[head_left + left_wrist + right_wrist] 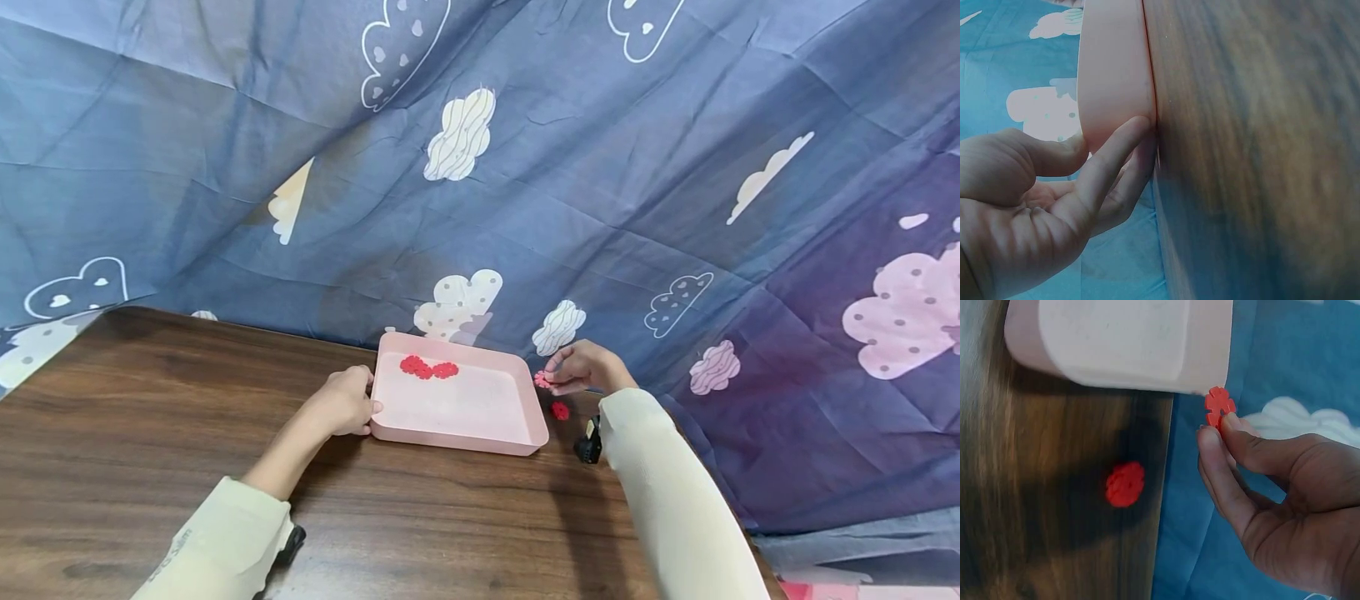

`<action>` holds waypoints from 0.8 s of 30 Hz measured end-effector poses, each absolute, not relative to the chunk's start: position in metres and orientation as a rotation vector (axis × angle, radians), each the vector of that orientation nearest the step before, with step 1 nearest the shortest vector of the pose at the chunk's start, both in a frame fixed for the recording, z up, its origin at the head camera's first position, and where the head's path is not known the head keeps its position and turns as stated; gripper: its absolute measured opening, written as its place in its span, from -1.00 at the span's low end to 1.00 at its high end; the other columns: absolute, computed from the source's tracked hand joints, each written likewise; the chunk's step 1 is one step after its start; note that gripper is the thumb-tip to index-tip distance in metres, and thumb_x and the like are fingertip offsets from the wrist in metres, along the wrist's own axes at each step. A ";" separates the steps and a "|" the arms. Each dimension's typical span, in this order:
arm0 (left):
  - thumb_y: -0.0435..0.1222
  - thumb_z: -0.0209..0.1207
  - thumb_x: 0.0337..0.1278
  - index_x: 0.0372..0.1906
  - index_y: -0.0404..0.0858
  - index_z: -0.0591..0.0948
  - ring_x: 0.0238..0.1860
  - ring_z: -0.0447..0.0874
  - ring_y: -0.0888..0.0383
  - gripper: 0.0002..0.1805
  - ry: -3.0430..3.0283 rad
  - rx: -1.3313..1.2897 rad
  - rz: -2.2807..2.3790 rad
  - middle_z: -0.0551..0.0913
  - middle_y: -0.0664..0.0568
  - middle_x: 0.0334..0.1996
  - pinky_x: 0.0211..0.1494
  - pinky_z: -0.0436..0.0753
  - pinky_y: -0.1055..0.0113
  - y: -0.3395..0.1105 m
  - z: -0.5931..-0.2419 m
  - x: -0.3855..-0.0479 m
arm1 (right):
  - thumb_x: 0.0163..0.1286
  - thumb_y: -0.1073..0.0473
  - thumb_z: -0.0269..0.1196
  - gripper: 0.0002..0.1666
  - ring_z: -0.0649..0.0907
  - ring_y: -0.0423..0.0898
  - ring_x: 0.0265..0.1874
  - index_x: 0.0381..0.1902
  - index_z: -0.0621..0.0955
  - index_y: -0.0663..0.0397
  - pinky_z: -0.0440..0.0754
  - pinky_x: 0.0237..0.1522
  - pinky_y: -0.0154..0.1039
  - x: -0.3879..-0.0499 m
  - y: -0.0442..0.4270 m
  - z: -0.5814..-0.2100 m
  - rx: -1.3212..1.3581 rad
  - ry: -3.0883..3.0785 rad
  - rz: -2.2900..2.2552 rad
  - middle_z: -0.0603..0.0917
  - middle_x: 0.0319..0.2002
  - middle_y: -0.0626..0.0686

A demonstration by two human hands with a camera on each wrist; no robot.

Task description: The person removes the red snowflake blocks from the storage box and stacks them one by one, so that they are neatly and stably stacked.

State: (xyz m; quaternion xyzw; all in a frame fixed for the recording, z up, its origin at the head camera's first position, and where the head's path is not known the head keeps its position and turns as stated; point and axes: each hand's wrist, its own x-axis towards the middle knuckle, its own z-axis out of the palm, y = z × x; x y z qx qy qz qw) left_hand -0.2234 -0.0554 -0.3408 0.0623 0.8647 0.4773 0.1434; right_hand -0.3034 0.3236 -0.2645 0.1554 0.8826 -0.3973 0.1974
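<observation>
A shallow pink tray (457, 408) sits on the table near its back edge, with several red flower-shaped plastic pieces (429, 368) lying inside toward the back left. My left hand (347, 402) grips the tray's left side, thumb over the rim and fingers along the outer wall (1113, 75). Beyond the tray's right end, my right hand (1297, 487) pinches one red notched flower disc (1219, 403) between thumb and fingers, close to the tray's corner. More red flower pieces (1125, 484), seemingly stacked, rest on the table just below that hand.
The brown wooden table (187, 417) extends to the left and in front of the tray. A blue cloth with cloud prints (570, 208) hangs right behind the table's back edge. Black wrist devices (588, 442) show at the sleeves.
</observation>
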 end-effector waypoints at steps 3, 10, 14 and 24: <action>-0.51 0.19 0.49 0.31 -0.62 0.42 -0.32 0.73 0.07 -0.57 2.495 0.183 1.376 0.63 -0.28 -0.20 -0.33 0.86 0.38 -0.056 -0.341 -0.224 | 0.47 0.59 0.21 -0.80 0.77 -0.13 -0.44 -0.01 0.60 0.42 0.92 -0.16 -0.21 -0.299 0.332 -0.268 0.473 2.484 -1.142 0.70 -0.37 0.07; -0.51 0.19 0.50 0.30 -0.61 0.42 -0.31 0.72 0.07 -0.59 2.487 0.178 1.386 0.63 -0.28 -0.21 -0.30 0.87 0.37 -0.055 -0.341 -0.224 | 0.46 0.61 0.21 -0.80 0.75 -0.14 -0.44 -0.01 0.60 0.44 0.91 -0.17 -0.24 -0.292 0.353 -0.282 0.539 2.479 -1.177 0.71 -0.38 0.06; -0.51 0.19 0.50 0.29 -0.61 0.42 -0.30 0.72 0.07 -0.59 2.483 0.175 1.394 0.63 -0.28 -0.21 -0.29 0.87 0.36 -0.055 -0.341 -0.223 | 0.44 0.63 0.20 -0.75 0.74 -0.14 -0.45 0.03 0.61 0.46 0.91 -0.20 -0.25 -0.289 0.360 -0.290 0.572 2.477 -1.181 0.69 -0.39 0.05; -0.52 0.20 0.48 0.30 -0.61 0.43 -0.30 0.73 0.09 -0.58 2.483 0.168 1.398 0.64 -0.28 -0.20 -0.30 0.88 0.37 -0.054 -0.343 -0.224 | 0.44 0.64 0.18 -0.71 0.75 -0.14 -0.49 0.08 0.61 0.49 0.90 -0.26 -0.27 -0.286 0.369 -0.302 0.611 2.451 -1.201 0.72 -0.40 0.05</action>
